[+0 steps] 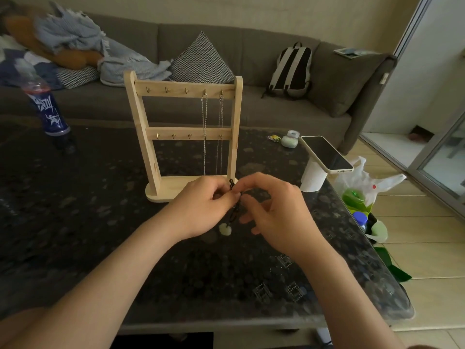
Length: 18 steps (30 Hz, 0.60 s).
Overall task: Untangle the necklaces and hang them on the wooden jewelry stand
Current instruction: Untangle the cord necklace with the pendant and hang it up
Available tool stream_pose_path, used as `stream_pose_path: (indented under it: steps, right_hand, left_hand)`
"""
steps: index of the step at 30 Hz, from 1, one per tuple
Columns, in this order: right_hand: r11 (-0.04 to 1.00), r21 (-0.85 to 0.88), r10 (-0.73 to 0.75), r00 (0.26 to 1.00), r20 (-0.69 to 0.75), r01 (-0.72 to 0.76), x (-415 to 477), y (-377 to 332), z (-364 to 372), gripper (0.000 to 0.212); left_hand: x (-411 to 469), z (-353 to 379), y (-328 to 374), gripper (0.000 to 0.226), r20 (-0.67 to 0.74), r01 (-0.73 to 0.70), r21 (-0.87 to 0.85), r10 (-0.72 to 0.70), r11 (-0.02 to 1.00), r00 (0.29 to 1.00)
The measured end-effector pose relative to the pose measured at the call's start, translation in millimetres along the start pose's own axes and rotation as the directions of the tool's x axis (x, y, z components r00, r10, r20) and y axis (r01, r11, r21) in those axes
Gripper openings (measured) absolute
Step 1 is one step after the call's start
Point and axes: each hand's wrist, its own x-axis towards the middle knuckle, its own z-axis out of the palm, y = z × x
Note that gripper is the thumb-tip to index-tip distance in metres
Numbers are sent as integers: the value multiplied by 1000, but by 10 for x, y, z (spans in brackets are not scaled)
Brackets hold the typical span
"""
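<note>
Fingers of the left hand curl in and pinch a black cord necklace at centre frame. The right hand pinches the same cord between thumb and forefinger, its other fingers loosely apart below. A pale pendant hangs from the cord between the wrists, just above the dark speckled stone table. Just behind the hands stands the wooden jewelry stand, with two silver chains hanging from the right-hand hooks of its top bar. A phone lies on a white roll at the right, a bottle stands at upper left, and a grey sofa holding a backpack fills the background.
</note>
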Motion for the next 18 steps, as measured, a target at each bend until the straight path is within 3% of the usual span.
stream_pose_path:
  steps: [4, 18]
  right_hand:
    - [997, -79, -25, 1000, -1, 25, 8, 36, 8, 26]
    - [937, -320, -188, 974, -126, 139, -7, 84, 39, 12]
  left_hand:
    - [-21, 5, 14, 19, 80, -9, 87, 2, 996, 997]
    - [-31, -24, 23, 18, -58, -77, 36, 79, 996, 995]
